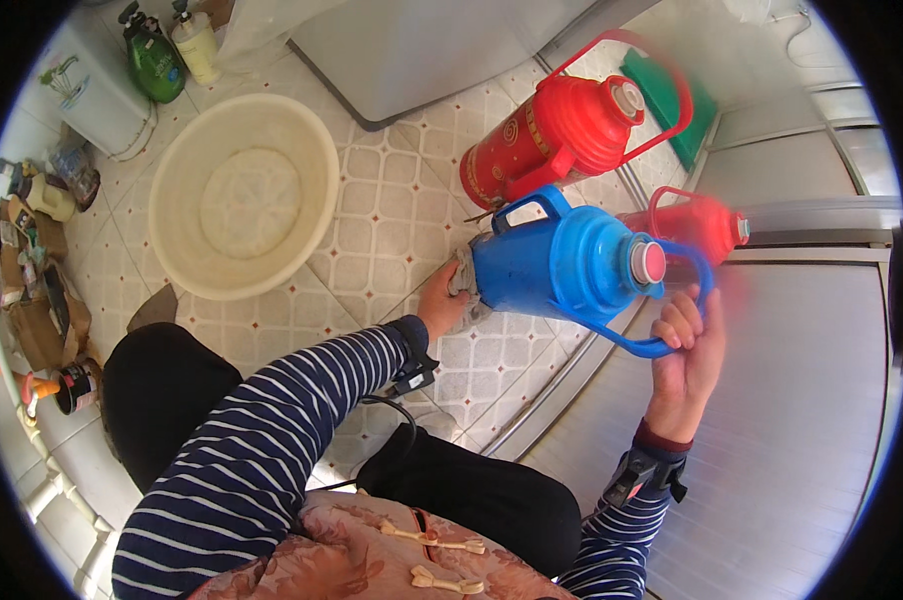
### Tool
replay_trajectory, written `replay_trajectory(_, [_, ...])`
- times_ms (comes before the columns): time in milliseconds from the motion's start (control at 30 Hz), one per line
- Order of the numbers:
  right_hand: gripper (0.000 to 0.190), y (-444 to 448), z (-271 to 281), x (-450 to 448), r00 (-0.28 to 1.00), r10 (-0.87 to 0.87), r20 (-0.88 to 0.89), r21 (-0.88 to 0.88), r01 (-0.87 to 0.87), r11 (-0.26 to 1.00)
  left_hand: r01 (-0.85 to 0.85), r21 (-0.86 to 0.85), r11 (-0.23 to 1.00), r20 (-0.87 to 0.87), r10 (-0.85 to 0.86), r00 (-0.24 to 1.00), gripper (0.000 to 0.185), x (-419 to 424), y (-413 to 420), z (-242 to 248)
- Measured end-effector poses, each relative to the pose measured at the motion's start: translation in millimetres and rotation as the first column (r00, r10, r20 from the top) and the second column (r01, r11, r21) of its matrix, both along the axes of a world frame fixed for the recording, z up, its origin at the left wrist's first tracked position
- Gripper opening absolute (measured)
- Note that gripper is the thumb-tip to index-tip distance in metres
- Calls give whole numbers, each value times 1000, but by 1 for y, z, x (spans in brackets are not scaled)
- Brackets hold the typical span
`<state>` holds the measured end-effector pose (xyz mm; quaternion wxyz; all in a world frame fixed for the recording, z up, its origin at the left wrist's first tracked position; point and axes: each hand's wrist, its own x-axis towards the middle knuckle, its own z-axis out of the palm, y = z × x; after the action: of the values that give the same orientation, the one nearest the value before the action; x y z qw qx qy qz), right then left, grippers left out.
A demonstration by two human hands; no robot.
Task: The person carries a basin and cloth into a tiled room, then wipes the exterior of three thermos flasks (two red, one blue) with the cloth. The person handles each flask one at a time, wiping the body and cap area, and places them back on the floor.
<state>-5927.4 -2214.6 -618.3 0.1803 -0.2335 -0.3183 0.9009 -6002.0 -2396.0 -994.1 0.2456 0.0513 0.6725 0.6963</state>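
A blue plastic thermos flask [526, 262] with a pink-topped stopper [652, 262] is before me, its base toward the left in the picture. My right hand [688, 337] grips its blue carrying handle [639, 346]. At the flask's base, my left hand [444, 300] holds a grey cloth [466, 300] against it. Just beyond stands a red thermos flask [541, 139] with a gold pattern and a raised red handle. A second red thermos flask [699, 225] is partly hidden behind the blue one and blurred.
A cream plastic basin [170, 217] rests on the tiled floor at left. A green pump bottle [155, 64] and a pale pump bottle [196, 45] stand behind it. Cardboard boxes [35, 322] and white pipes [54, 472] line the left wall. A sliding-door track [549, 390] runs at right.
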Motion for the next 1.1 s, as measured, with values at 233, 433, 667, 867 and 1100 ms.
replay_trajectory(233, [34,3,-4,5,1000,0,-14,-20,0,1000,280,13,960,39,-280,959,66,-74,-7,21])
replay_trajectory(433, [34,4,-6,5,1000,-9,-27,-33,8,999,434,174,884,181,-461,869,65,-126,1,38])
replay_trajectory(667, [34,5,-8,5,999,-49,-6,-11,49,999,110,-82,991,246,-87,965,70,-29,-2,36])
replay_trajectory(867, [33,5,-7,5,999,-45,-8,10,45,999,-143,133,981,504,57,862,80,34,15,38])
replay_trajectory(1100, [33,12,-9,10,999,-48,-7,-11,48,999,-448,284,847,913,-96,397,70,56,47,57])
